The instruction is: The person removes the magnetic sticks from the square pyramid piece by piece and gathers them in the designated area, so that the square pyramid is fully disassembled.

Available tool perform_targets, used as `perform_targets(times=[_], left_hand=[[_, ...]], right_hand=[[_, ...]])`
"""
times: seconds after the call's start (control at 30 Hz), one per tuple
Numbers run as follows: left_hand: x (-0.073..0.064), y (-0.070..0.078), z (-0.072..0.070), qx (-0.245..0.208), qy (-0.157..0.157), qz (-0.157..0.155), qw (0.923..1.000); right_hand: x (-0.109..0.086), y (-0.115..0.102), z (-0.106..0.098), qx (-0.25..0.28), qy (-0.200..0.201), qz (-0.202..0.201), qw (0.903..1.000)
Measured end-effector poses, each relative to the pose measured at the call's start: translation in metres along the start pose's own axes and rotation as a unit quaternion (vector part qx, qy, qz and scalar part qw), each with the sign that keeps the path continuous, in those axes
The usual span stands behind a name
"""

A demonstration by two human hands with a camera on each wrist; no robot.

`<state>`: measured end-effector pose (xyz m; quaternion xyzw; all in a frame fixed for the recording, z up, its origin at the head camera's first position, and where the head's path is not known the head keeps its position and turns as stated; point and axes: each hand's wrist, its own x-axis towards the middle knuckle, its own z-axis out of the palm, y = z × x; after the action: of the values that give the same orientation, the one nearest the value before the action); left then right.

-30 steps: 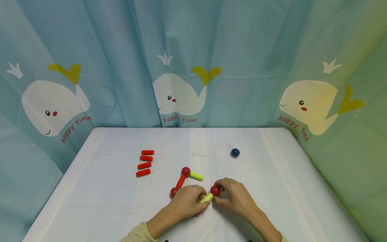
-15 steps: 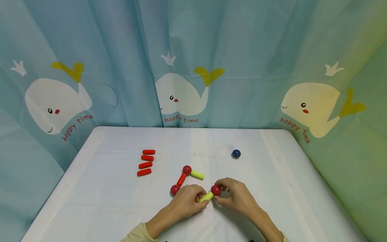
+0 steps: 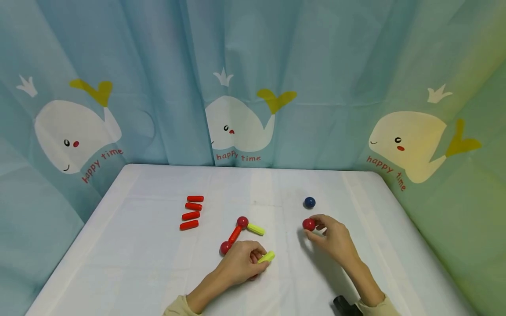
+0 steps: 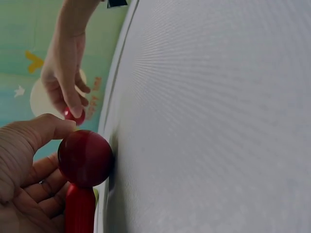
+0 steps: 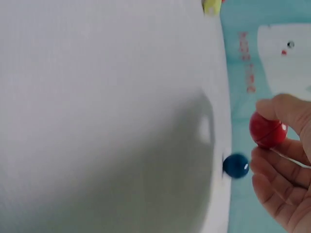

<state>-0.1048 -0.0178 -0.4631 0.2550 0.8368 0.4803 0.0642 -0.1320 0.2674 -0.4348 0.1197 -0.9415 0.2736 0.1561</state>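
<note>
My left hand (image 3: 242, 262) pinches a yellow rod (image 3: 267, 256) between thumb and fingertips. In the left wrist view a red ball (image 4: 85, 158) on the end of a red rod (image 4: 80, 208) sits by the left thumb; the hand mostly hides these from the head view. Beyond the hand, a red ball (image 3: 225, 247), a red rod (image 3: 235, 234), another red ball (image 3: 243, 222) and a second yellow rod (image 3: 256, 229) are joined end to end. My right hand (image 3: 334, 239) holds a loose red ball (image 5: 268, 130) by its fingertips, near a dark blue ball (image 3: 309, 202).
Several loose red rods (image 3: 190, 215) lie in a column on the left part of the white table (image 3: 150, 272). A black device (image 3: 345, 306) shows by the right sleeve. Behind the table's far edge hangs a blue curtain (image 3: 174, 109) with whale prints.
My right hand has moved away from the yellow rod, right and toward the back, taking the red ball with it. My left hand stays almost in place, still pinching the yellow rod.
</note>
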Motion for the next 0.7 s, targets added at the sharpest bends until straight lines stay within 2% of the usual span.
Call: perform_targets(times=[0.13, 0.33, 0.7], left_hand=[[0.000, 0.001, -0.001, -0.001, -0.001, -0.003, 1.0000], [-0.002, 0.002, -0.003, -0.002, -0.002, -0.008, 1.0000], [-0.001, 0.003, -0.004, 0.001, -0.004, -0.009, 0.9999]], right_hand=[[0.007, 0.017, -0.005, -0.011, 0.007, 0.027, 0.9996], [0.020, 0.034, -0.005, -0.020, -0.014, 0.066, 0.9975], [0.038, 0.051, -0.001, -0.033, -0.036, 0.098, 0.9940]])
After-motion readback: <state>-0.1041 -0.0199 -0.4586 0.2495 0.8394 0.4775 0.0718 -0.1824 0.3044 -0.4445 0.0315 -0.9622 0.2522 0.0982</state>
